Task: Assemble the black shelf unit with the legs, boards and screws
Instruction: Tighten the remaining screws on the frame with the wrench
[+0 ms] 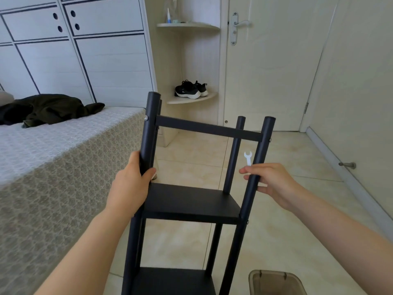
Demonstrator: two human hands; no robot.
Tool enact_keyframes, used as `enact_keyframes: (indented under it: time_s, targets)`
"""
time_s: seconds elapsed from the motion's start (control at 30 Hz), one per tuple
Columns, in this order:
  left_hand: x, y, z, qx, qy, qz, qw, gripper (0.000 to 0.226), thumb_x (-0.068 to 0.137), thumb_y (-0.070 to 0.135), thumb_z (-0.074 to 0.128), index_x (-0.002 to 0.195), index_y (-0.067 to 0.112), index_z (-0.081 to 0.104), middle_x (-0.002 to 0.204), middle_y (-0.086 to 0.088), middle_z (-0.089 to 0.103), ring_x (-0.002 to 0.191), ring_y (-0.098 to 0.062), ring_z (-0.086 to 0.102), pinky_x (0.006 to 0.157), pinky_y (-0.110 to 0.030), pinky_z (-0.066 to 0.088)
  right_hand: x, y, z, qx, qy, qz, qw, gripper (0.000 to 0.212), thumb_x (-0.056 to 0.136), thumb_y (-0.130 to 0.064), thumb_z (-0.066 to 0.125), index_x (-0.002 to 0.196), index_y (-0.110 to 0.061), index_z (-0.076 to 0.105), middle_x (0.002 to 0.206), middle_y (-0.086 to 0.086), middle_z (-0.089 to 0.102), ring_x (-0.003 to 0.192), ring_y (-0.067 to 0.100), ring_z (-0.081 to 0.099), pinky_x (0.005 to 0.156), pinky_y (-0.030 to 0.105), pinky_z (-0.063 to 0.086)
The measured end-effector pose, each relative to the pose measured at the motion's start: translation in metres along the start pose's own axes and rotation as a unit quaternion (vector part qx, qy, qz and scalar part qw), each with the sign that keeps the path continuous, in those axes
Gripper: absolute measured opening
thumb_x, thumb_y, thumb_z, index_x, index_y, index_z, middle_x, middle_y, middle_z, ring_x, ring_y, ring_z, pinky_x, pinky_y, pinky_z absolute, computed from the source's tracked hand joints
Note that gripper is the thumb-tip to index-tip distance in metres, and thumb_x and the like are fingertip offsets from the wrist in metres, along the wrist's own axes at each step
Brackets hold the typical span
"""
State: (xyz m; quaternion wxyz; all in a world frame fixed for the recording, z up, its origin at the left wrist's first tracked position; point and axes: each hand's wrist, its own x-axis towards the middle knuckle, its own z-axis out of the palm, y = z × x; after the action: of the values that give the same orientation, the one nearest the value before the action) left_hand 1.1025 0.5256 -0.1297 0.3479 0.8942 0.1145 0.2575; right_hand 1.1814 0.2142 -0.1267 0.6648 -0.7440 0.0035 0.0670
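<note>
Head view: the black shelf unit [187,211] stands mid-frame on the floor [287,235]. Three boards [208,129] are fixed between its legs and a screw [145,118] is seated upper left, so it looks near done, with perhaps tightening left. The left hand [129,186] has its fingers wrapped round the left front leg [148,135]. The right hand [274,184] pinches a white wrench [248,158] against the right front leg [263,150]. I cannot tell what the brown bin [276,282] at lower right holds.

shelf unit [189,201]: matt black metal | wrench [248,157]: white plastic | floor [287,220]: glossy tile

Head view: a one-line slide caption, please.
Left hand grips a leg of the black shelf unit; right hand holds a white wrench.
</note>
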Motion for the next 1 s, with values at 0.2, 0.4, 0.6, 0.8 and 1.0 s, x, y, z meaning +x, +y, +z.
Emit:
enact_keyframes:
  time_s: [0.2, 0.4, 0.6, 0.8, 1.0]
  targets:
    - [0.001, -0.02, -0.006, -0.051, 0.012, -0.055, 0.997, 0.025, 0.101, 0.028, 0.058, 0.123, 0.03, 0.045, 0.105, 0.001, 0.065, 0.085, -0.025, 0.069, 0.078, -0.048, 0.057, -0.016, -0.001, 0.011, -0.02, -0.047, -0.021, 0.998, 0.008, 0.085, -0.023, 0.075, 0.081, -0.021, 0.082, 0.099, 0.0, 0.074, 0.099, 0.016, 0.068, 0.063, 0.021, 0.053]
    - [0.002, -0.034, -0.007, -0.094, -0.01, -0.108, 0.99, 0.026, 0.101, 0.022, 0.06, 0.125, 0.024, 0.049, 0.1, -0.005, 0.067, 0.076, -0.023, 0.071, 0.061, -0.026, 0.05, -0.032, -0.007, 0.019, -0.045, -0.082, -0.072, 0.993, 0.014, 0.089, -0.021, 0.07, 0.081, -0.022, 0.082, 0.106, 0.013, 0.069, 0.103, 0.018, 0.064, 0.079, 0.033, 0.055]
    - [0.003, -0.028, -0.004, -0.105, -0.036, -0.13, 0.985, 0.03, 0.101, 0.02, 0.059, 0.129, 0.018, 0.048, 0.103, -0.011, 0.067, 0.079, -0.027, 0.072, 0.071, -0.036, 0.056, -0.04, -0.014, 0.015, -0.028, -0.091, -0.099, 0.991, 0.017, 0.091, -0.019, 0.068, 0.082, -0.022, 0.082, 0.107, 0.004, 0.071, 0.102, 0.017, 0.068, 0.098, 0.055, 0.05]
    - [0.005, -0.024, 0.001, -0.089, -0.038, -0.144, 0.985, 0.023, 0.101, 0.019, 0.059, 0.121, 0.018, 0.048, 0.102, -0.012, 0.067, 0.083, -0.029, 0.071, 0.082, -0.049, 0.058, -0.04, -0.013, 0.009, -0.013, -0.11, -0.098, 0.989, 0.012, 0.089, -0.021, 0.07, 0.086, -0.021, 0.082, 0.111, -0.004, 0.072, 0.107, 0.011, 0.067, 0.098, 0.055, 0.05]
    - [0.009, -0.026, 0.007, -0.078, -0.037, -0.158, 0.984, 0.023, 0.1, 0.019, 0.06, 0.117, 0.024, 0.046, 0.096, -0.009, 0.066, 0.091, -0.034, 0.069, 0.09, -0.057, 0.055, -0.042, -0.012, 0.008, -0.037, -0.119, -0.11, 0.986, 0.012, 0.089, -0.025, 0.07, 0.086, -0.025, 0.082, 0.112, -0.004, 0.071, 0.115, 0.015, 0.062, 0.096, 0.052, 0.053]
